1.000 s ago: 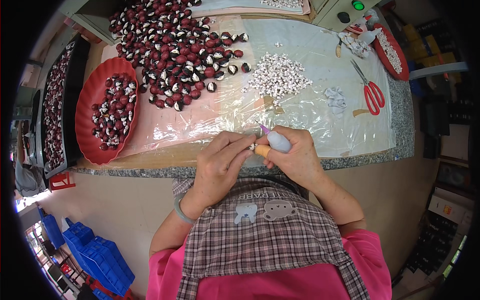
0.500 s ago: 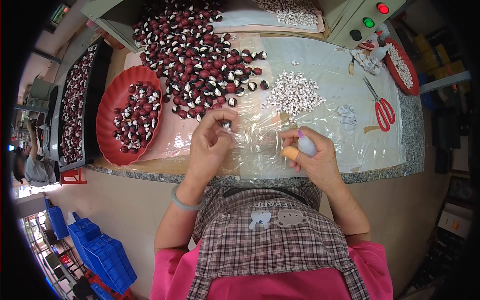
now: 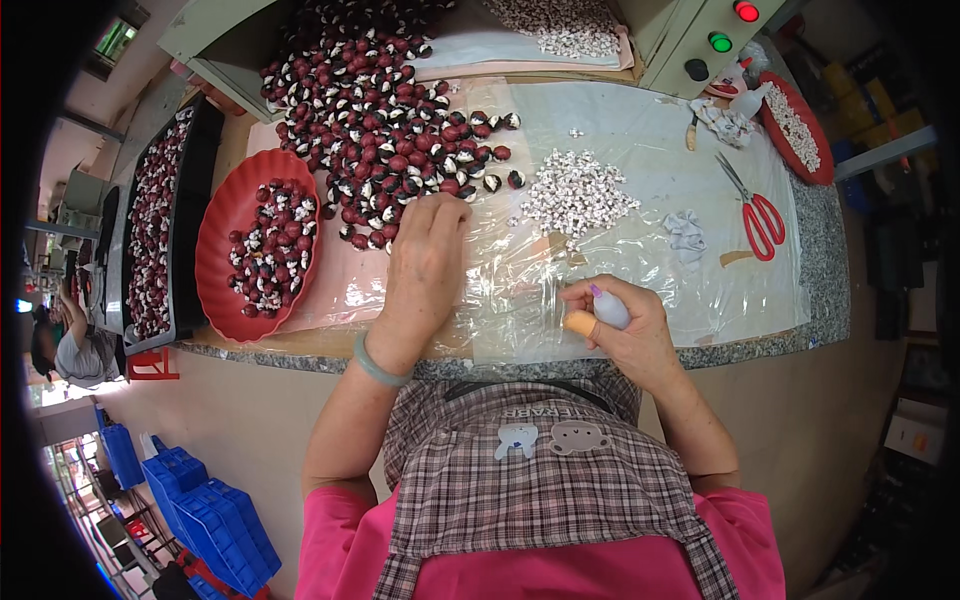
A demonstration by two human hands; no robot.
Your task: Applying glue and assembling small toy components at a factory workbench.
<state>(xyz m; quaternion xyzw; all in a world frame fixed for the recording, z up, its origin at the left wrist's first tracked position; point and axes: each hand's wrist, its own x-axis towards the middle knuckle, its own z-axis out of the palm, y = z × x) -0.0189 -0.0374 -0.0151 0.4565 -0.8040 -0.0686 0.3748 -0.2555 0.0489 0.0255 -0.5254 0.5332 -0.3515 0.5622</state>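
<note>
My left hand (image 3: 428, 262) is at the near edge of a heap of small dark-red, black and white balls (image 3: 405, 150). Its fingers are bent down and pressed together, and their tips and anything between them are hidden. A pale green bangle (image 3: 378, 362) circles the wrist. My right hand (image 3: 632, 335) is closed around a small translucent squeeze bottle (image 3: 611, 310) with a purple tip. One of its fingers wears an orange finger cot (image 3: 580, 322). Beyond that hand lies a pile of tiny white-and-dark pieces (image 3: 578, 190) on the clear plastic sheet (image 3: 520, 310).
A red scalloped tray (image 3: 218, 240) of balls stands left, beside a black tray (image 3: 200, 160) of more. Red-handled scissors (image 3: 762, 225), a crumpled white cloth (image 3: 685, 237) and a red dish (image 3: 818, 165) of pieces lie right. A machine with button lights (image 3: 720, 42) stands behind. Blue crates (image 3: 225, 530) stand on the floor.
My left hand has moved away from me to the heap's edge and turned its back up. The black-and-white piece it held is out of sight. My right hand keeps the bottle, barely moved.
</note>
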